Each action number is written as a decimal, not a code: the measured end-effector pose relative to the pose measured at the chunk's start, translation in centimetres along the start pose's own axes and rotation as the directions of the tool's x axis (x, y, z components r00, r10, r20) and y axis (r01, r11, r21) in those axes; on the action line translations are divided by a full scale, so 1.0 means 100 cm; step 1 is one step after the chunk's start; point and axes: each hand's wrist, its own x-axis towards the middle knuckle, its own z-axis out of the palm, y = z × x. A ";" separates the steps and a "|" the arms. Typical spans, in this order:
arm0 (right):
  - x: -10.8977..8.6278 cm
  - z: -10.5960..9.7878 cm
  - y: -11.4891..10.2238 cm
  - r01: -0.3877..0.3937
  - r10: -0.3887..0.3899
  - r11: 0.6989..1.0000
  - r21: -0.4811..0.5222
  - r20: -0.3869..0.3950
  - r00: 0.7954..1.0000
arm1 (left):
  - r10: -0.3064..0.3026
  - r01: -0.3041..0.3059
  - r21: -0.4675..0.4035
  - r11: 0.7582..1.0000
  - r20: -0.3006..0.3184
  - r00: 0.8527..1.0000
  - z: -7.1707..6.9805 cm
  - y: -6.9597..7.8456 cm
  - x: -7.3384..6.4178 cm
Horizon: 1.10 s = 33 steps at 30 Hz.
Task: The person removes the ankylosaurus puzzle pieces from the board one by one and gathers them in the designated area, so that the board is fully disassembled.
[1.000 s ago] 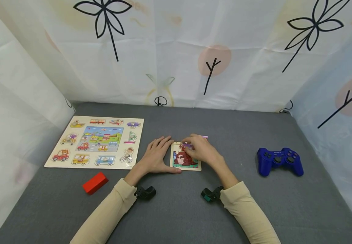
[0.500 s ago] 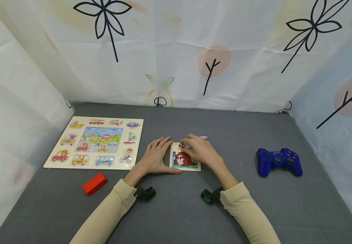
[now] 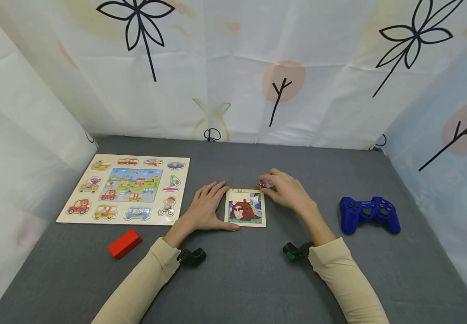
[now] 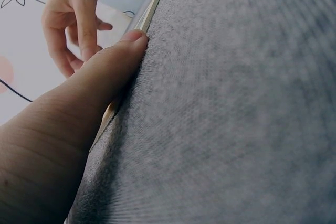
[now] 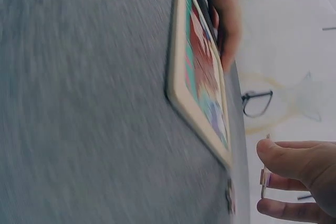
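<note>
A small square puzzle in a pale wooden frame (image 3: 247, 223) lies on the table, showing a brown, spiky-backed animal. Along the upper left of its picture a pale area shows. My left hand (image 3: 209, 208) spreads its straight fingers beside the frame's left side, fingertips at the far left corner and thumb along the near edge. Just past the far right corner, my right hand (image 3: 286, 191) pinches a thin puzzle piece (image 5: 266, 177) with purple and red on it between thumb and fingers. In the right wrist view the piece is seen edge-on, beyond the frame.
To the left lies a large board (image 3: 61, 217) with vehicle pictures. A red block (image 3: 125, 244) sits in front of it. A blue game controller (image 3: 369, 214) rests at the right. Fabric walls (image 3: 233, 81) with plant drawings enclose the back and sides.
My right hand has moved from the puzzle's upper part to the right and away, carrying the piece. More of the picture shows now. The left hand has stayed put.
</note>
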 end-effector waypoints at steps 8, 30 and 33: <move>-0.006 -0.015 0.025 -0.065 0.065 0.998 -0.024 0.003 0.998 | -0.006 0.006 -0.010 1.000 0.002 1.000 0.000 0.000 0.000; -0.011 -0.005 0.049 -0.128 0.130 0.991 -0.039 0.050 0.990 | -0.007 0.007 -0.005 1.000 0.011 1.000 -0.001 0.000 0.000; -0.012 -0.004 0.048 -0.139 0.140 0.990 -0.031 0.054 0.989 | -0.006 0.006 -0.003 1.000 0.008 1.000 -0.001 0.000 -0.001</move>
